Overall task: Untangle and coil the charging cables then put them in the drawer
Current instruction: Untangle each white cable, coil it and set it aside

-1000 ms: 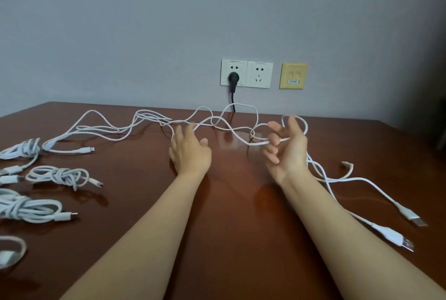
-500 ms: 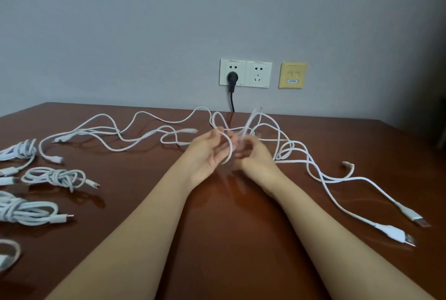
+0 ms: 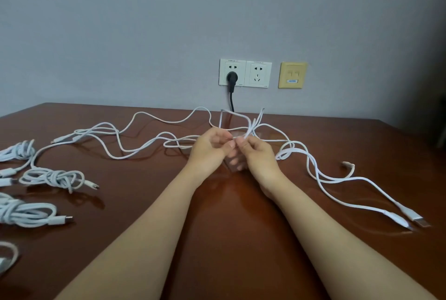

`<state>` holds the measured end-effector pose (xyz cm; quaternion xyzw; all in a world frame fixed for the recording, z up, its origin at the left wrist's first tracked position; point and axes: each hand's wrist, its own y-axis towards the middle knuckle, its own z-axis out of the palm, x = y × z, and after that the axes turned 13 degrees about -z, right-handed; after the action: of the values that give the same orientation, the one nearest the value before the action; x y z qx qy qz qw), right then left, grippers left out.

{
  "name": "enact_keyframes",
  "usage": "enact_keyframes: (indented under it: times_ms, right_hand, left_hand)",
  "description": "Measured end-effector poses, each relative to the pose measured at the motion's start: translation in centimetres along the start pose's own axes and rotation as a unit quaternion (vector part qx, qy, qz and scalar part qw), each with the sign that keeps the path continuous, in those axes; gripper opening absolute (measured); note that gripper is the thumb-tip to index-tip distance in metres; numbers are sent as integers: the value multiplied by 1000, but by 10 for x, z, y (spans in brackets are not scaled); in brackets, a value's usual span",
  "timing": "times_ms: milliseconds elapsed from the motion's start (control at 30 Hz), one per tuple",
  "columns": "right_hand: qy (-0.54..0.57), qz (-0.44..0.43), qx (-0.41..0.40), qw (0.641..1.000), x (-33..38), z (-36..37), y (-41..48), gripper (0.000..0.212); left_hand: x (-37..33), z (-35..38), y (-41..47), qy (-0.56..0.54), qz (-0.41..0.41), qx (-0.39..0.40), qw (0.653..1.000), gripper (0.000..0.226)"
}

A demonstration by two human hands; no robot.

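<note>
A tangle of white charging cables (image 3: 135,138) sprawls across the brown table (image 3: 217,239), from loose ends at the left to USB plugs (image 3: 415,221) at the right. My left hand (image 3: 210,147) and my right hand (image 3: 258,152) meet at the middle of the tangle. Each pinches white strands between thumb and fingertips, lifted a little off the table. Loops stick up behind the fingers. No drawer is in view.
Several coiled white cables (image 3: 53,178) lie along the table's left edge, another bundle (image 3: 26,214) nearer me. A black plug (image 3: 232,77) sits in the wall socket, its cord dropping behind the table. A yellow wall plate (image 3: 292,75) is to its right.
A second ago both hands were apart over the cables with fingers loose. They have come together and taken hold of the strands at the middle, pulling the tangle toward me.
</note>
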<state>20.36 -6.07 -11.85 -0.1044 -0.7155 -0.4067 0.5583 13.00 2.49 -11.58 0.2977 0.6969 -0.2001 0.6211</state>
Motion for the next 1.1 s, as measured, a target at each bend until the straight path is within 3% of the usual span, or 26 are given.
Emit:
enact_keyframes:
  times_ms: [67,133,233,333,433,500,567,633,733,800,867,933,967,1033,1100]
  right_hand:
    - [23,-8,-88,996,2,-4,3,31]
    - [51,-34,-188,980,5,-9,7,36]
    - [123,-59,-337,932,11,-20,13,36]
    - [140,-63,-399,904,10,-29,16,32]
    - [100,-26,-333,937,2,-24,18,7]
    - [38,30,-227,973,-7,-16,17,30]
    - [-45,39,-78,995,-10,-7,11,30]
    - [-146,0,45,988,-6,0,2,29]
    - [-284,-64,54,955,-1,-2,-3,19]
    - [-268,-60,-3,962,1,-6,-3,17]
    - [-153,-43,-57,986,6,-8,0,27]
    - [-31,-39,-79,996,16,-12,3,32]
    - [23,-36,-78,996,21,-14,5,34]
    - [144,-14,-68,987,31,-19,6,36]
    - [273,18,-69,959,37,-22,7,37]
  left_hand:
    - [5,2,4,134,19,-18,991,16]
    - [9,-1,7,234,12,-41,971,27]
    - [10,-4,7,307,-14,-77,948,29]
    - [8,-5,4,350,-21,-133,927,28]
    - [9,-7,7,221,0,-117,968,23]
    - [5,-6,6,119,5,-83,989,21]
    - [1,-6,4,-12,-1,-49,999,20]
    - [-5,-4,-1,-141,-42,29,989,21]
    - [-9,-3,-3,-240,-92,129,958,25]
    - [-10,-3,-3,-265,-96,143,949,29]
    - [-7,-1,0,-182,-86,103,974,28]
    - [-2,-1,-1,3,-30,22,999,25]
    - [1,0,0,99,20,-12,995,33]
    - [6,3,1,273,119,-23,954,51]
    - [8,5,0,412,149,-28,898,50]
